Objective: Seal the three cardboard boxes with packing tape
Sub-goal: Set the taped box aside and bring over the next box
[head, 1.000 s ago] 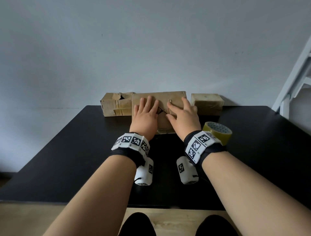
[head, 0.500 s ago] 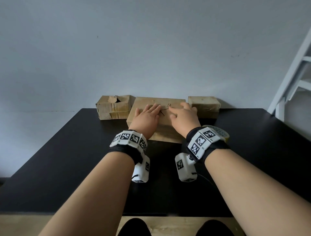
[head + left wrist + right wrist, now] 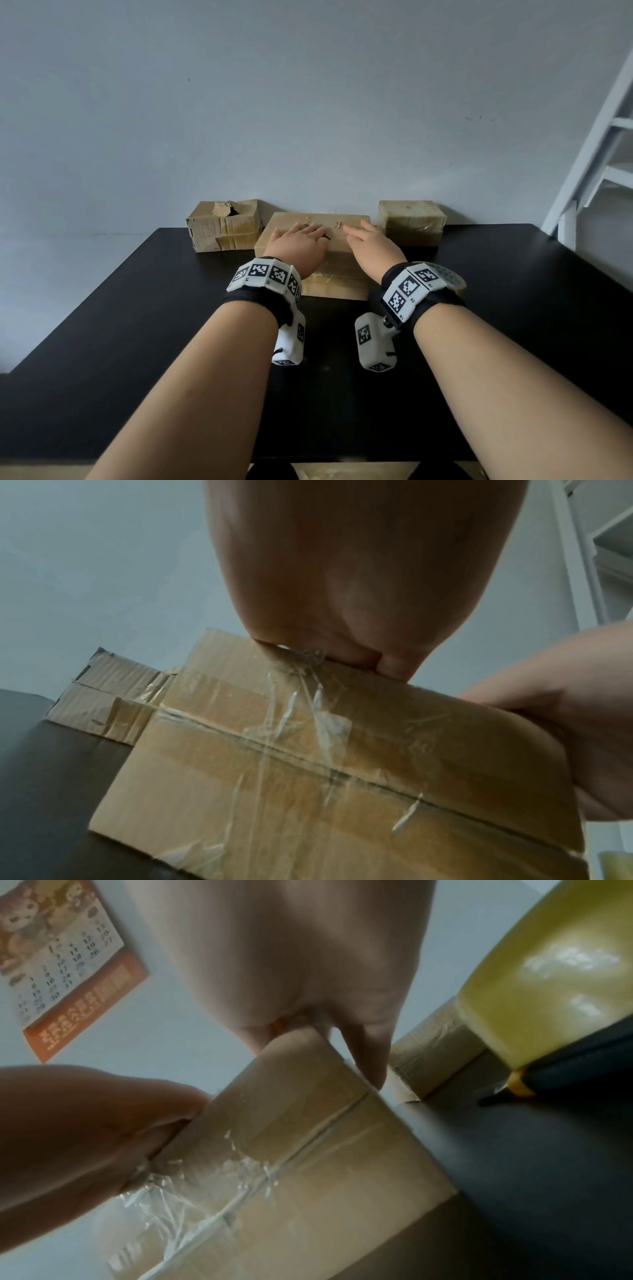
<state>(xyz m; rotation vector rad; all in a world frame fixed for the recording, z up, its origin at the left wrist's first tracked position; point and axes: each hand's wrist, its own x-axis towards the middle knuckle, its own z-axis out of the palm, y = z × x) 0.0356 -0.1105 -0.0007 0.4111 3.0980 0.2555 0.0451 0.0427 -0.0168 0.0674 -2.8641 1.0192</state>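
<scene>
1. Over the last second the middle box [image 3: 337,270] has been tipped from a raised tilt back down toward the table [image 3: 137,325], so that its top face is now seen at a much flatter angle from the head view. This is judged to mean the flaps are being settled and pressed shut, with the taping of this box under way or just finished.

2. Clear tape [image 3: 301,723] is seen on the box side nearest the wrists, wrinkled and crossing the seam; the strip is judged to need smoothing.

3. The left hand [image 3: 297,245] is laid palm-down on the top face at about 11 o'clock from the box's near edge, with fingers straight and pressing, nothing being held.

4. The right hand [image 3: 371,246] is laid on the top at about 1 o'clock, open too, its fingers [image 3: 368,1053] reaching over the far edge; whether that edge is hooked cannot be told.

5. The tape roll [image 3: 448,279] is left on the table at 3 o'clock from the box, just beside the right wrist.

6. Farther off, against the wall [image 3: 308,120], the left box [image 3: 224,228] sits at 10 o'clock with torn, open flaps, judged still unsealed; the right box [image 3: 411,222] sits at 2 o'clock, closed and glossy with tape.
</scene>
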